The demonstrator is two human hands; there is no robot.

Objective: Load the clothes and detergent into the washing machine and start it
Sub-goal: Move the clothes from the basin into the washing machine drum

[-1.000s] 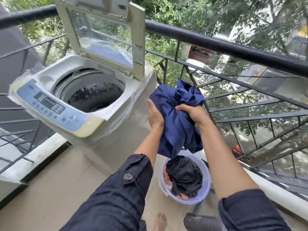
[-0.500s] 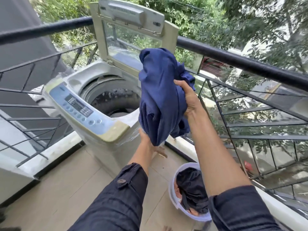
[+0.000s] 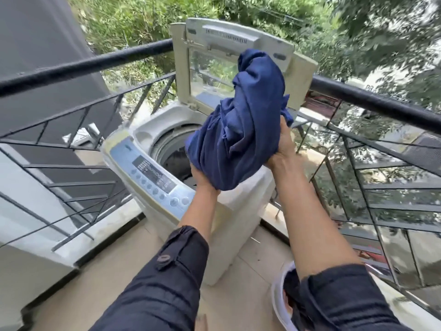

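Observation:
A bunched dark-blue garment hangs over the open drum of a white top-loading washing machine. My left hand grips it from underneath, mostly hidden by cloth. My right hand clasps its right side. The machine's lid stands upright at the back. A blue control panel with buttons runs along the machine's front edge. A white laundry basket with dark clothes sits at the bottom right, partly hidden by my right sleeve.
A black metal railing with angled bars and glass closes the balcony behind and on both sides of the machine. Beige floor tiles lie in front of the machine. Trees fill the background.
Both hands have carried the blue garment up from above the basket and leftward over the machine's drum. The view has swung so the machine is now centred and the basket is low right.

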